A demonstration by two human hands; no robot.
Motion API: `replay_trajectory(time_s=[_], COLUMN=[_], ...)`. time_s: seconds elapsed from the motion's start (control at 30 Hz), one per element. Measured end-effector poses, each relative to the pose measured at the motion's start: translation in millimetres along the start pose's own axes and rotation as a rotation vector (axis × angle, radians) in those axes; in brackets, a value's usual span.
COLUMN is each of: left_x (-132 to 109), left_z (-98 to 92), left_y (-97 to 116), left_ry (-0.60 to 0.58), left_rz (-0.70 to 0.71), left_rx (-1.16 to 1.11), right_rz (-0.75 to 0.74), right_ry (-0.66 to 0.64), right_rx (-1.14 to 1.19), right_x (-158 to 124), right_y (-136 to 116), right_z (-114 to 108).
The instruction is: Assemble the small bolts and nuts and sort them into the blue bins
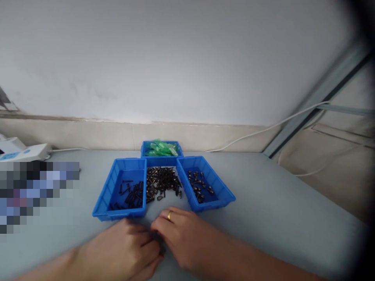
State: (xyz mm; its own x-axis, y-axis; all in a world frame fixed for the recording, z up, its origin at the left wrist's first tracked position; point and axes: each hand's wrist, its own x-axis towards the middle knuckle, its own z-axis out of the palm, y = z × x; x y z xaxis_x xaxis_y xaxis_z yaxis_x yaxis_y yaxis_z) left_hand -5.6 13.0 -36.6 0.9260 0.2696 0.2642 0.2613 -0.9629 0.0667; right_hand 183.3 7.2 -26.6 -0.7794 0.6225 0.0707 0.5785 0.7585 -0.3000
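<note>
My left hand and my right hand rest close together on the grey table, fingers curled toward each other. Something small and dark sits between the fingertips; I cannot make out what it is. The right hand wears a gold ring. Just beyond the hands lies a loose pile of dark screws on the table. A blue tray with black screws stands left of the pile, another blue tray with several dark screws stands right of it.
A third blue tray holding green plastic pieces sits behind the pile near the wall. A white device lies at the far left. A white cable runs along the wall to the right.
</note>
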Motion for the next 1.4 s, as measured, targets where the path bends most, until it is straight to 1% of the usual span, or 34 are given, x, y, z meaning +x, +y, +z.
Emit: replay_trajectory(time_s=[0.1,0.2,0.23,0.3,0.4,0.5,0.63,0.73,0.87,0.97,1.2,1.4], left_x=[-1,-3,-3,-3,-2,0,0,-1,-1,-1,-3,-3], left_z=[3.3,6.3,6.7,6.6,4.1,1.2,-0.9,-2.2,-2.8,-1.2,2.2,0.1], left_y=[0,0,0,0,1,2,3,2,0,-2,-4,-3], left_ry=[0.039,0.051,0.063,0.092,0.126,0.122,0.083,0.069,0.037,0.034,0.021,0.031], left_rz=[0.041,0.032,0.018,-0.018,-0.085,-0.139,-0.092,-0.07,-0.011,-0.021,-0.051,-0.063], left_rx=[0.079,0.127,0.14,0.169,0.208,0.204,0.148,0.131,0.149,0.111,0.031,-0.004], right_rz=[0.082,0.198,0.217,0.18,0.088,-0.009,-0.101,-0.137,-0.159,-0.142,-0.069,-0.068], right_ry=[-0.024,0.055,0.086,0.109,0.104,0.112,0.113,0.101,0.098,0.107,0.179,0.2], right_rx=[0.03,0.121,0.14,0.156,0.146,0.117,0.067,0.059,0.033,0.059,0.134,0.075], right_x=[-3,-9,-11,-15,-20,-23,-23,-22,-21,-21,-22,-23], right_y=[-5,-5,-4,-1,3,6,9,10,10,9,7,10], right_z=[-3,-1,1,4,8,9,6,4,2,1,4,8])
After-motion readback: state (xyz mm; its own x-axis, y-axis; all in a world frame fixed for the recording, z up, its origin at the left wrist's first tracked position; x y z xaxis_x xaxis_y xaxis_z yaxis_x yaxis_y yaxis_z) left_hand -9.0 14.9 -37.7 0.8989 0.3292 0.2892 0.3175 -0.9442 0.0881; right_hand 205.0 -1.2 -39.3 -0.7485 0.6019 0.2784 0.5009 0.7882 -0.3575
